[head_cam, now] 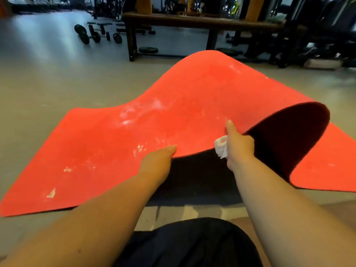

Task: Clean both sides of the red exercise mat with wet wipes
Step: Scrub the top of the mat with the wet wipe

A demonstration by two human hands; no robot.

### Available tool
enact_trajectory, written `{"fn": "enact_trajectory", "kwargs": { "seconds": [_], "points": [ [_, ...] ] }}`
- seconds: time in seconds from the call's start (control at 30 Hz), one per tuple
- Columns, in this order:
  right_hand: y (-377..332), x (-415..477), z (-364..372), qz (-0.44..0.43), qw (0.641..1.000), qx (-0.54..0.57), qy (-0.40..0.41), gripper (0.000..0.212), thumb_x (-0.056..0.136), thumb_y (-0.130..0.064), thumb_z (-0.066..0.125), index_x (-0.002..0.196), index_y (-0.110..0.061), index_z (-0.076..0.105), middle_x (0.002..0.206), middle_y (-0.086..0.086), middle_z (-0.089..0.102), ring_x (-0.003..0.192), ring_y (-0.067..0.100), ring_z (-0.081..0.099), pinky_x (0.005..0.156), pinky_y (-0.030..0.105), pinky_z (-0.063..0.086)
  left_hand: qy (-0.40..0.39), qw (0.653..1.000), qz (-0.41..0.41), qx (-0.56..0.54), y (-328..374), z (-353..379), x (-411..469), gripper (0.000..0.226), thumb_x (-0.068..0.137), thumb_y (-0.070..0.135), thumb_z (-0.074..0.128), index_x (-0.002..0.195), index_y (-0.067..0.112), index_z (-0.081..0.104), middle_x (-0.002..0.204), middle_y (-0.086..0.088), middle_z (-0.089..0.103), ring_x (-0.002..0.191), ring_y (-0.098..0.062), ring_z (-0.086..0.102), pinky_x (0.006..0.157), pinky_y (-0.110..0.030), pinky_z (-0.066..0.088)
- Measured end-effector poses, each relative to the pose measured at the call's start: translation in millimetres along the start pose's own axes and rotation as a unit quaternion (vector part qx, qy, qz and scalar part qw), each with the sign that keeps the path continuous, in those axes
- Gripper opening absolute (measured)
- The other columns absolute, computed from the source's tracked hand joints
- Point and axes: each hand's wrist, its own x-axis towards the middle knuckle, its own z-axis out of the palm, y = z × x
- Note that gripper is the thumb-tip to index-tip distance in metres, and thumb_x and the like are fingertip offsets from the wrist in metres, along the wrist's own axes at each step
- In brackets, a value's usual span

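The red exercise mat lies on the gym floor, its near edge lifted into a hump so that the shadowed underside shows. White smudges mark its top. My left hand grips the raised near edge, fingers tucked under it. My right hand grips the same edge further right, thumb on top of the mat, and also holds a crumpled white wet wipe in its palm. To the right the mat curls over and comes down flat again.
A dark wooden bench stands behind the mat. Dumbbells and weight plates lie on the grey floor at the back left. Dark gym machines crowd the back right. My dark-clothed knee is at the bottom.
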Motion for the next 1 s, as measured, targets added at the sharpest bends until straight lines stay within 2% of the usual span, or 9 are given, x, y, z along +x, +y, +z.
{"fn": "enact_trajectory", "kwargs": {
  "seconds": [0.2, 0.27, 0.37, 0.47, 0.57, 0.67, 0.73, 0.87, 1.0],
  "points": [
    [27.1, -16.7, 29.1, 0.061, 0.985, -0.104, -0.127, 0.043, 0.083, -0.043, 0.069, 0.106, -0.008, 0.057, 0.092, 0.002, 0.06, 0.075, 0.013, 0.056, 0.068, 0.028, 0.044, -0.04, 0.998, 0.02, -0.055, -12.5, 24.7, -7.5, 0.063, 0.099, 0.015, 0.035, 0.151, 0.043, 0.01, 0.155, 0.002, 0.032, 0.125, -0.029, 0.05, 0.094, -0.037, 0.043],
    [33.8, -17.8, 26.6, 0.058, 0.982, -0.101, -0.146, 0.06, 0.075, -0.052, 0.072, 0.11, -0.006, 0.058, 0.092, 0.002, 0.061, 0.077, 0.012, 0.058, 0.065, 0.027, 0.043, -0.062, 0.996, 0.04, -0.053, -16.4, 27.5, -10.4, 0.072, 0.098, 0.009, 0.033, 0.149, 0.049, 0.0, 0.154, 0.0, 0.033, 0.118, -0.031, 0.054, 0.086, -0.038, 0.046],
    [42.5, -22.3, 19.8, 0.072, 0.989, -0.076, -0.105, 0.07, 0.071, -0.058, 0.073, 0.111, -0.003, 0.053, 0.095, 0.005, 0.061, 0.082, 0.016, 0.06, 0.071, 0.03, 0.044, -0.115, 0.991, 0.047, -0.05, -13.5, 31.4, -10.8, 0.083, 0.096, 0.003, 0.035, 0.146, 0.051, -0.009, 0.152, -0.007, 0.035, 0.112, -0.033, 0.056, 0.075, -0.036, 0.044],
    [32.5, -19.6, 2.2, 0.045, 0.998, 0.013, -0.047, 0.066, 0.074, -0.055, 0.072, 0.114, -0.006, 0.051, 0.096, 0.003, 0.06, 0.087, 0.016, 0.062, 0.071, 0.027, 0.047, -0.163, 0.984, 0.034, -0.055, 3.4, 30.2, -8.7, 0.082, 0.096, 0.024, 0.045, 0.145, 0.049, -0.015, 0.158, -0.01, 0.019, 0.12, -0.034, 0.05, 0.084, -0.04, 0.05],
    [11.5, -8.0, -24.9, 0.002, 0.999, 0.038, -0.01, 0.083, 0.074, -0.056, 0.071, 0.135, -0.008, 0.043, 0.117, 0.0, 0.054, 0.108, 0.017, 0.056, 0.088, 0.031, 0.045, -0.097, 0.991, 0.059, -0.072, 50.1, 11.2, 0.0, 0.09, 0.09, 0.047, 0.054, 0.146, 0.048, -0.017, 0.161, -0.006, 0.002, 0.136, -0.034, 0.034, 0.095, -0.045, 0.048],
    [-9.9, 8.3, -59.0, 0.056, 0.987, 0.145, -0.03, 0.076, 0.065, -0.072, 0.068, 0.116, -0.017, 0.057, 0.094, -0.001, 0.061, 0.075, 0.014, 0.063, 0.056, 0.024, 0.05, 0.032, 0.984, 0.12, -0.127, 112.2, -22.7, 24.1, 0.094, 0.086, 0.044, 0.059, 0.149, 0.042, -0.011, 0.162, -0.003, -0.001, 0.143, -0.031, 0.022, 0.105, -0.048, 0.039],
    [-16.2, 21.5, -87.2, 0.095, 0.958, 0.27, -0.021, 0.072, 0.068, -0.079, 0.056, 0.102, -0.016, 0.063, 0.073, -0.002, 0.06, 0.046, 0.009, 0.056, 0.035, 0.015, 0.035, 0.094, 0.976, 0.138, -0.139, 150.0, -48.4, 41.3, 0.092, 0.085, 0.04, 0.06, 0.151, 0.039, -0.005, 0.162, 0.0, -0.001, 0.145, -0.03, 0.016, 0.11, -0.051, 0.032],
    [-20.5, 54.2, -142.2, 0.122, 0.93, 0.344, 0.037, 0.071, 0.07, -0.085, 0.045, 0.089, -0.018, 0.059, 0.068, -0.003, 0.054, 0.041, 0.009, 0.041, 0.031, 0.014, 0.019, 0.149, 0.969, 0.176, -0.09, 207.8, -78.8, 68.1, 0.064, 0.086, 0.037, 0.057, 0.143, 0.038, 0.028, 0.16, 0.008, 0.005, 0.145, -0.028, 0.016, 0.107, -0.064, 0.027],
    [-25.2, 93.9, -157.8, 0.153, 0.943, 0.294, 0.032, 0.058, 0.077, -0.074, 0.053, 0.086, -0.017, 0.059, 0.07, -0.003, 0.054, 0.04, 0.008, 0.04, 0.03, 0.015, 0.017, 0.082, 0.979, 0.185, -0.024, 230.5, -63.0, 87.0, 0.067, 0.093, 0.015, 0.045, 0.148, 0.042, 0.017, 0.159, 0.002, 0.013, 0.132, -0.041, 0.036, 0.095, -0.052, 0.044]
  ]
}}
